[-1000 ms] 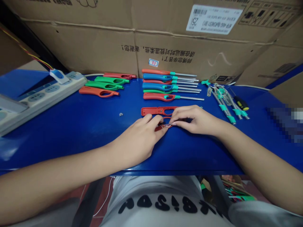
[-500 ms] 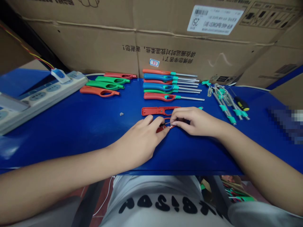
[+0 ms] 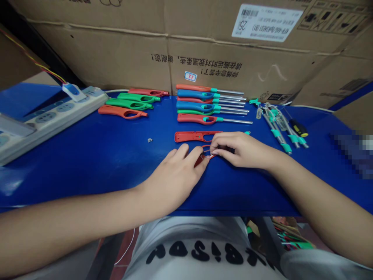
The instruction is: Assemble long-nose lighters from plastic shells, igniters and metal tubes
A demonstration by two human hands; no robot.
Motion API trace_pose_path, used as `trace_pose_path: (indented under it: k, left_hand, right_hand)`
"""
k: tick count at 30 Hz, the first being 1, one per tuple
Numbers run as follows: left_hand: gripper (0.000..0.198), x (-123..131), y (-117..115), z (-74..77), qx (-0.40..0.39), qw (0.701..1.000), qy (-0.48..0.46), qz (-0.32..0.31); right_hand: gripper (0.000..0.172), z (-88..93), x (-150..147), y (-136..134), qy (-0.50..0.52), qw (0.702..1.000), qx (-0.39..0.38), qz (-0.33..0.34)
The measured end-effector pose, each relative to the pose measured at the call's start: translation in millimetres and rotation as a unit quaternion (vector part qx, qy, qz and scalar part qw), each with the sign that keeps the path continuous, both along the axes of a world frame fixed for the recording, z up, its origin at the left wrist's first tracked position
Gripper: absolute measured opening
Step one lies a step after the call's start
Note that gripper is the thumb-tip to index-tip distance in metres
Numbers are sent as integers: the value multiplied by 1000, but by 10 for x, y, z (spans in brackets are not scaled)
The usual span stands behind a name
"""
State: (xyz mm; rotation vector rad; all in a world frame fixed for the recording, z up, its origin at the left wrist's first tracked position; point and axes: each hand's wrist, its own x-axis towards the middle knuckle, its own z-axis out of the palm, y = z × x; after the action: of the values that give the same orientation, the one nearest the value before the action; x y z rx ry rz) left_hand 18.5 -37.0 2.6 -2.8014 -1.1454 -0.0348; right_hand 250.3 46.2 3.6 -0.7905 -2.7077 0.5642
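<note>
- Left hand [image 3: 180, 169]: thumb and fingers pinch a red casing [image 3: 198, 160], centre of frame.
- Right hand [image 3: 240, 148]: fingertips at the casing's right; cannot tell whether they grip it.

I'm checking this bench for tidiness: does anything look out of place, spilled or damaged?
I see nothing spilled or damaged. The cardboard box behind the gas lighters looks odd: its printing is upside down, so it seems inverted. At the right, lighter tubes lie in a loose jumble beside a screwdriver.
</note>
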Motion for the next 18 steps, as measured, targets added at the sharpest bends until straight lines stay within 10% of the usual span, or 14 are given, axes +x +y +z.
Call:
trace_pose_path:
  k: [18]
  left_hand:
    - [51, 2, -4, -14, 9, 1000, 1, -2]
  right_hand:
    - [16, -29, 11, -7, -1, 1000, 12, -6]
